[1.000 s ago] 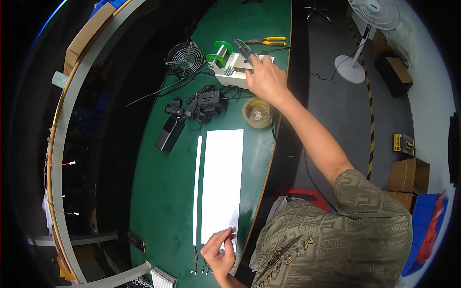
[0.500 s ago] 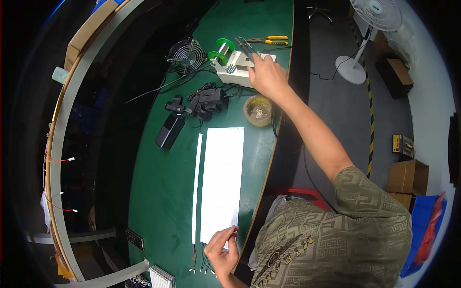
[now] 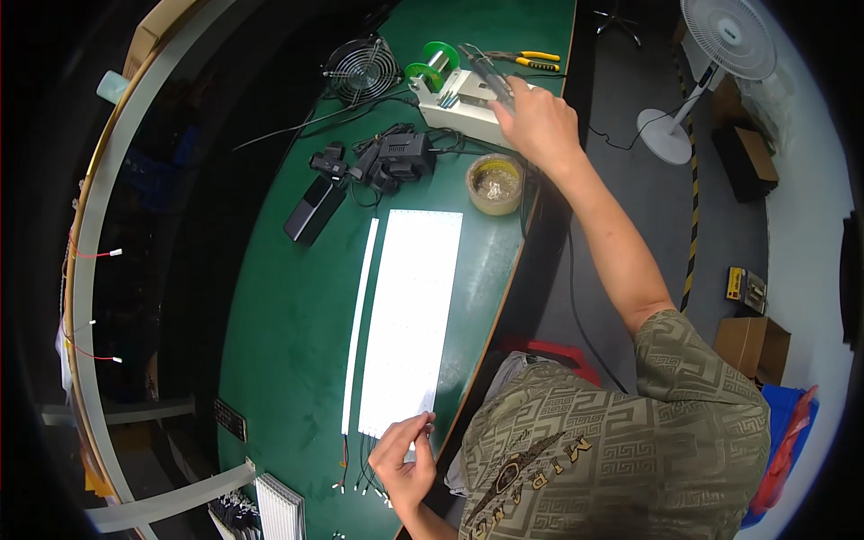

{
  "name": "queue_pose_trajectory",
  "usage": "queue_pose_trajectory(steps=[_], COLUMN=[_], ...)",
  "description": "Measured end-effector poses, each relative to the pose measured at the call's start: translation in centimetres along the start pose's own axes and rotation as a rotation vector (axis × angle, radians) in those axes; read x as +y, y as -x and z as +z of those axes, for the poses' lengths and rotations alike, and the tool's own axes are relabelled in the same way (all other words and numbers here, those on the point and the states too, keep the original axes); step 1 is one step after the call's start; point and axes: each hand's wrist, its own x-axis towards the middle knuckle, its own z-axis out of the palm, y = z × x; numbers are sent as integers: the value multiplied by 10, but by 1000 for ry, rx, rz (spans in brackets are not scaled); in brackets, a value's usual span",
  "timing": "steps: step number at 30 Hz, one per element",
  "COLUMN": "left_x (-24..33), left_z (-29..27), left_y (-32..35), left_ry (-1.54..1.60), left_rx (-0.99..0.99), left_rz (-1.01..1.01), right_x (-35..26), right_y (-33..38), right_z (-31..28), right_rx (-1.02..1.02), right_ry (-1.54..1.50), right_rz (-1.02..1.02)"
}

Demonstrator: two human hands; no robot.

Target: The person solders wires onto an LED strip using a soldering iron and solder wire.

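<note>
My right hand (image 3: 540, 126) is closed around the dark handle of what looks like a soldering iron (image 3: 489, 74), above a white solder stand (image 3: 463, 115). A thin bent metal piece shows at the iron's far end. The stand carries a green-rimmed spool of solder wire (image 3: 436, 65). Nearer to me, a bright white LED strip panel (image 3: 409, 324) lies flat, with thin leads at its near end. My left hand (image 3: 405, 459) is over the panel's near right corner, thumb and fingertips pinched together. Whatever is between them is too small to make out.
A single white strip (image 3: 360, 328) lies left of the panel. Beyond are a tape roll (image 3: 494, 184), black adapters (image 3: 405, 156), a black box (image 3: 315, 210), a small fan (image 3: 363, 72) and yellow-handled pliers (image 3: 538, 61). A curved rail (image 3: 83, 270) runs along the left.
The view has shifted, so the bench items sit higher in the picture. My right hand has moved slightly right with the iron. My left hand stays pinched at the panel's near end.
</note>
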Motion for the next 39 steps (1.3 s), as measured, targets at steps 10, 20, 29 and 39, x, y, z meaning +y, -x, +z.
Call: queue_pose_trajectory(steps=[10, 20, 29, 39], left_x=[-4, -24, -37, -48], left_z=[-12, -3, -7, -16], left_y=[8, 40, 59, 68], left_ry=[-143, -684, -552, -688], left_rx=[205, 411, 358, 576], left_rz=[-9, -367, -345, -78], right_x=[-27, -68, -67, -72], right_y=[42, 132, 118, 123], right_z=[-44, 16, 53, 54], right_rx=[269, -250, -304, -355], right_ry=[-198, -260, -44, -255], right_rz=[-343, -796, -770, -609])
